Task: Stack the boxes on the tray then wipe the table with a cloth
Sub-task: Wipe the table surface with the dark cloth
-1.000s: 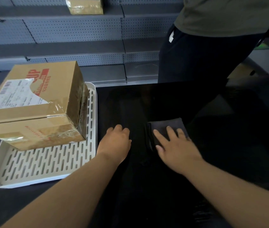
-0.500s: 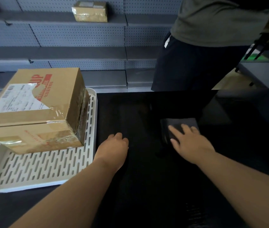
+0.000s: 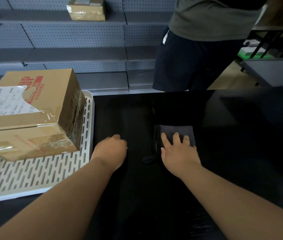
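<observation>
On the black worktop [image 3: 154, 196], head view only: two bare hands, one cloth, one tray, boxes stacked on it.

Left side: white slotted tray [image 3: 33, 172], near edge and left corner cut by the frame. On its far half a stack of cardboard boxes [image 3: 31, 111], two counted: top one with red print and a white shipping label, taped seams; lower one flush under it, shiny tape on the front. Stack tilted in the wide-angle view, touching the tray floor, close to the tray's right rim.

Centre: left hand [image 3: 110, 151] knuckles-up on the bare worktop, just right of the tray rim, not touching it. Fingers curled under into a loose fist; grip closed, nothing seen inside it.

Right of centre: one dark grey cloth [image 3: 177, 132], folded flat on the worktop, a dark strap or edge trailing off its left side toward the near edge. Right hand [image 3: 179, 153] palm-down on the near part of the cloth, fingers [image 3: 165, 139] spread and flat, pressing rather than pinching; grip open, cloth under it, not clutched.

Around: grey perforated shelving [image 3: 68, 33] behind the worktop, one more small taped cardboard box [image 3: 87, 10] on an upper shelf, well apart from the tray. One standing person [image 3: 198, 49] at the far edge of the worktop, green top and dark shorts, head out of frame. Far right: dark stand legs and a green-lit patch, too dim to tell more.
</observation>
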